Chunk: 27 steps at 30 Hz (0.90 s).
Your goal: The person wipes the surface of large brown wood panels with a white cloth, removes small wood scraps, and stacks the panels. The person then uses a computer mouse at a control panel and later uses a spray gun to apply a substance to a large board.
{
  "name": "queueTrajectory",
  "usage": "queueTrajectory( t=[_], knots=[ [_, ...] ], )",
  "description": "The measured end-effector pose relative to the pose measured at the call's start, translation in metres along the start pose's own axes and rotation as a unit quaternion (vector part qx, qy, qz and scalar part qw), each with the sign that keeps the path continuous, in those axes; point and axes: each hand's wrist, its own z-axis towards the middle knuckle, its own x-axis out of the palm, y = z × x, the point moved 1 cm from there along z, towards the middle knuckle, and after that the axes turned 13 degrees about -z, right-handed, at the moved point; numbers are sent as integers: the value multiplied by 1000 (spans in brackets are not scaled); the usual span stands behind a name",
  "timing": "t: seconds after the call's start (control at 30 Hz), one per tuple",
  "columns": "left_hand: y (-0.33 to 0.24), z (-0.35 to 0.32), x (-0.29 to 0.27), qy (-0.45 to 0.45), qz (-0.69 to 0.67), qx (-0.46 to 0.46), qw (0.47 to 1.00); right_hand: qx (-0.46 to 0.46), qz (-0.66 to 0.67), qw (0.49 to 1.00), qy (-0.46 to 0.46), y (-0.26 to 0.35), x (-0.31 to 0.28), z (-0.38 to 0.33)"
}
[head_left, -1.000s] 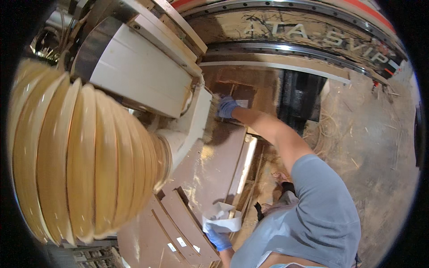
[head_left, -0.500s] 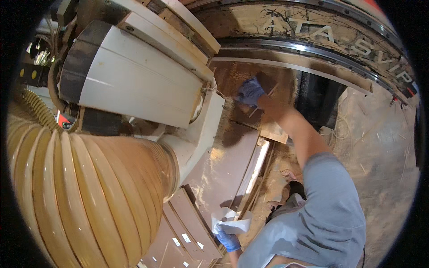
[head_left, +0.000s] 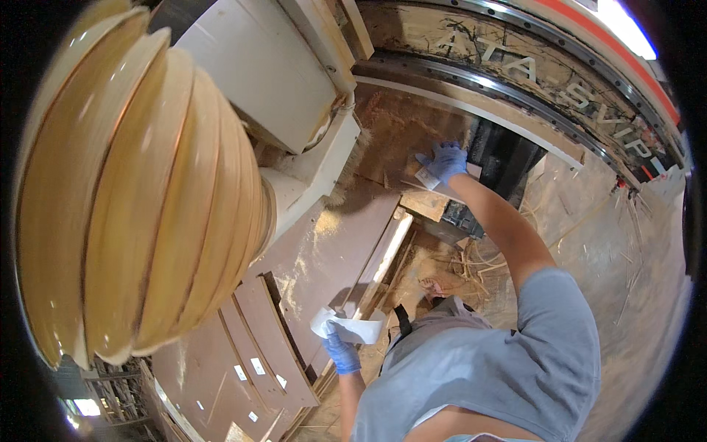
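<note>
My left hand, in a blue glove, is low in the picture with its fingers closed around a curled white strip of label paper. Farther off, my right hand, also gloved in blue, lies with fingers spread over a dusty brown panel, close to its right end. A small white label shows beside that palm, partly covered by it. Under the wrist runs a narrow pale strip. What lies directly beneath the palm is hidden.
A thick ribbed yellowish hose fills the left, joined to a white machine housing. A metal rail crosses the back. Brown boards with small white labels lie nearer me. Sawdust covers panels; offcuts litter the floor.
My right hand has moved right and slightly nearer across the panel, and a white label now shows beside it. My left hand still holds the paper strip. The whole view has shifted.
</note>
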Motion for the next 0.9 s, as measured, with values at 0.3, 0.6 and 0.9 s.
queueTrajectory(
  t=[0.3, 0.6, 0.9],
  knots=[
    [6, -8, -22, -16, 30, 7, 999, 10, 119, 988, 102, -34, 22, -38],
    [13, -3, -24, -15, 16, 9, 1000, -34, 416, 887, 195, -47, 78, -57],
    [3, -5, -27, -25, 3, 33, 999, -27, 73, 993, -86, -24, -108, -5]
  ],
)
